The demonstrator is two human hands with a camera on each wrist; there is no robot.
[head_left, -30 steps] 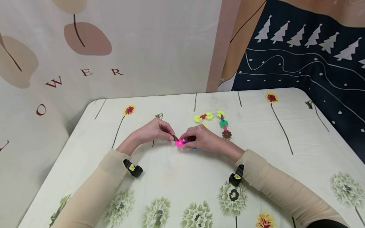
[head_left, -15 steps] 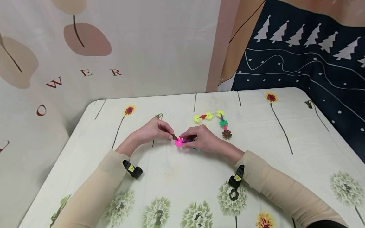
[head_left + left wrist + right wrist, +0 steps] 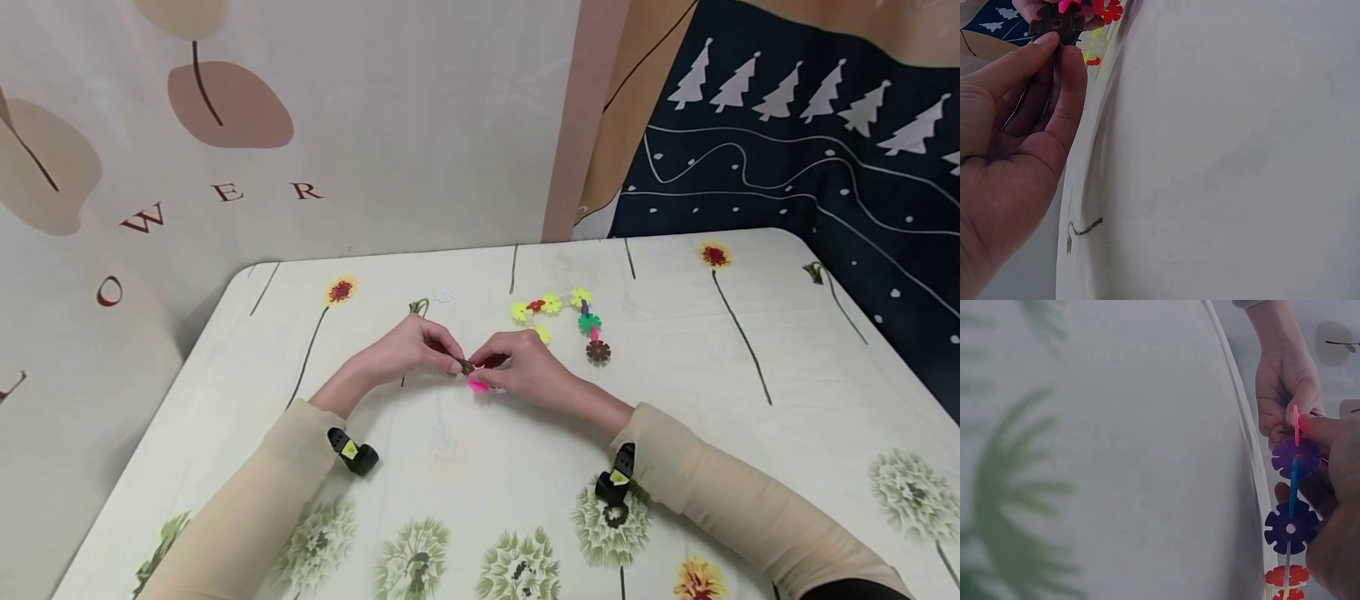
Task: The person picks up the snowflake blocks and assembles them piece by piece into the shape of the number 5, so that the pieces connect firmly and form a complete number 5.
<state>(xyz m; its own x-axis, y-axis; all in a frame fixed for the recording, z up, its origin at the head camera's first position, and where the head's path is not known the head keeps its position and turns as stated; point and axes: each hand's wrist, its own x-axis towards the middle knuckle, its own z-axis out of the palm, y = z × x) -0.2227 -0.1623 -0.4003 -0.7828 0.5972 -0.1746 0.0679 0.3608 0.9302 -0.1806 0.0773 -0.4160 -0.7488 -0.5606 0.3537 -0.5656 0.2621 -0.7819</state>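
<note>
My left hand (image 3: 412,348) pinches a brown snowflake disc (image 3: 1055,27) with notched edges between thumb and fingers. Close against it, my right hand (image 3: 521,362) pinches the linked snowflake discs near a pink disc (image 3: 478,386). The right wrist view shows this pink disc edge-on, joined to a purple disc (image 3: 1307,461). From there the chain runs on through a blue disc (image 3: 1293,487), a dark purple disc (image 3: 1277,530) and red discs (image 3: 1288,575). The brown disc meets the pink one in the left wrist view. My right fingers hide part of the chain.
Beyond my right hand, the chain curves over the table with yellow discs (image 3: 551,303), a green disc (image 3: 589,322) and another brown disc (image 3: 598,352). A pale disc (image 3: 444,294) lies toward the back. The tablecloth (image 3: 420,467) has printed flowers; fabric walls stand behind.
Both hands have drawn slightly closer together. The pink disc has turned and dropped a little, and the purple disc beside it is now hidden in the head view. A yellow disc behind my right hand shows more.
</note>
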